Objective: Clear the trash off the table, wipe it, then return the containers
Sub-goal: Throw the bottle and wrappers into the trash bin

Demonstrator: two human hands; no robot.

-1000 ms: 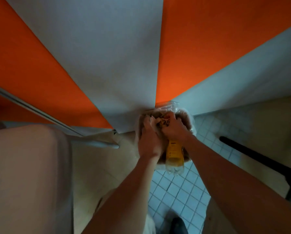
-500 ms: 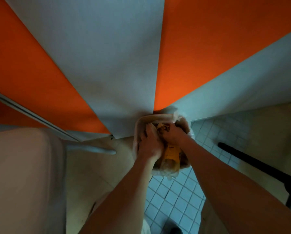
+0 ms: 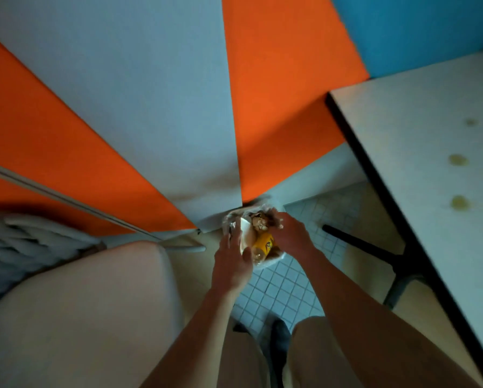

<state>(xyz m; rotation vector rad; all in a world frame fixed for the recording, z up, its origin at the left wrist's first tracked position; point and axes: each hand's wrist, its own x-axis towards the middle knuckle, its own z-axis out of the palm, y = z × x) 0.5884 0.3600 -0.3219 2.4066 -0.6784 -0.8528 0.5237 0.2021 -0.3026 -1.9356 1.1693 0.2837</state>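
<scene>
Orange and grey panels cover the wall (image 3: 156, 88) ahead, with a blue part at the top right. Down on the floor, right against the wall, stands a small trash bin (image 3: 255, 263) with a clear plastic bag inside it. The bin is full. A bottle with a yellow label (image 3: 263, 243) lies on top of the trash, and a white paper (image 3: 246, 229) and some brown crumpled scraps (image 3: 259, 219) sit just behind it.

Both of the person's arms reach down to the bin. The left hand (image 3: 231, 263) is over the near left side of the bin. Its fingers are straight and loose, and it holds nothing. The right hand (image 3: 289, 233) is at the far right side of the bin, with its fingers bent over the scraps at the rim. The picture is blurry there, so I cannot tell if it grips anything.

The bench (image 3: 430, 152) is on the right, well apart from the bin. Its top is pale with a dark edge, and there are yellow-brown spots (image 3: 458, 159) on it. A dark leg (image 3: 360, 243) runs along the floor under it.

A pale seat (image 3: 75, 309) fills the lower left. The floor (image 3: 279, 287) has small white tiles. The person's knees and a dark shoe (image 3: 281, 334) show at the bottom.
</scene>
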